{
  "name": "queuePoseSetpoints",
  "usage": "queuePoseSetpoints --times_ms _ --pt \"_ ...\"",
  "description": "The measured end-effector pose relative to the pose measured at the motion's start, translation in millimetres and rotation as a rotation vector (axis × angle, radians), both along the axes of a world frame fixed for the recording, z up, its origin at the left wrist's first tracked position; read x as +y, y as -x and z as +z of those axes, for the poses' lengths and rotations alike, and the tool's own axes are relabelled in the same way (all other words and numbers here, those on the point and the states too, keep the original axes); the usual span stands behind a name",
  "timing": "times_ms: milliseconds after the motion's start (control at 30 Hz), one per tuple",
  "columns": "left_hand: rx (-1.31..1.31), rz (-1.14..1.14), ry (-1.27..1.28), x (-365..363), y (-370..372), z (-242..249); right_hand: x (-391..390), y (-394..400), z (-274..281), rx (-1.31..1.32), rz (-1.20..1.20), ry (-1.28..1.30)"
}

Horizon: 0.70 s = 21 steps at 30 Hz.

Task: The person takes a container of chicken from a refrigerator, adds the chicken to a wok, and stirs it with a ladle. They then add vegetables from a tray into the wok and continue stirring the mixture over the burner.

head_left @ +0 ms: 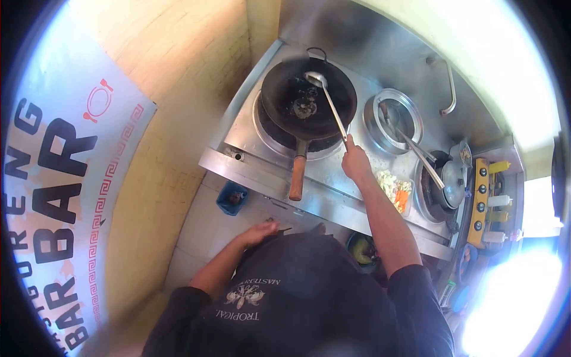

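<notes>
My right hand [356, 161] is closed around the handle end of a long metal ladle [335, 110]. The ladle's bowl rests over the inside of a dark wok [279, 98], where a small wet, shiny patch shows at the bottom. The wok sits on a burner ring, its wooden handle [297, 178] pointing towards me, with neither hand on it. My left hand [260, 233] is down in front of my waist, below the stove's front edge, fingers curled in; what they hold, if anything, is hidden.
A metal pot [392, 122] with utensils in it stands right of the wok. Near my right forearm is a tray of chopped vegetables [394, 189]. Farther right are a lidded pot [454, 184] and squeeze bottles [499, 201]. A blue bin [232, 198] is below the stove.
</notes>
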<state>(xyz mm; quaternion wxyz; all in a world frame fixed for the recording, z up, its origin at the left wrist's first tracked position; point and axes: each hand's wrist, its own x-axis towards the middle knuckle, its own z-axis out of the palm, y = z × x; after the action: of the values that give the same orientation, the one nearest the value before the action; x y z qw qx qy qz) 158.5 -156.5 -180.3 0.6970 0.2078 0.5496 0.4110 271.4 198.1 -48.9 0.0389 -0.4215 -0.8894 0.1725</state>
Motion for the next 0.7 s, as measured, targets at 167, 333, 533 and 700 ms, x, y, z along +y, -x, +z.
queuePoseSetpoints --times_ms 167,333,533,700 --pt "0.019 -0.056 0.096 -137 -37 -106 0 -9 -42 0.295 0.007 0.071" --pt "-0.297 0.095 0.361 -151 -28 -61 -31 23 -10 0.437 -0.320 0.661" --pt "-0.301 0.212 0.579 -142 -44 -13 -29 -12 -33 0.582 -0.414 0.887" --pt "0.325 -0.147 0.479 -94 -75 84 18 -170 -59 0.355 -0.295 0.477"
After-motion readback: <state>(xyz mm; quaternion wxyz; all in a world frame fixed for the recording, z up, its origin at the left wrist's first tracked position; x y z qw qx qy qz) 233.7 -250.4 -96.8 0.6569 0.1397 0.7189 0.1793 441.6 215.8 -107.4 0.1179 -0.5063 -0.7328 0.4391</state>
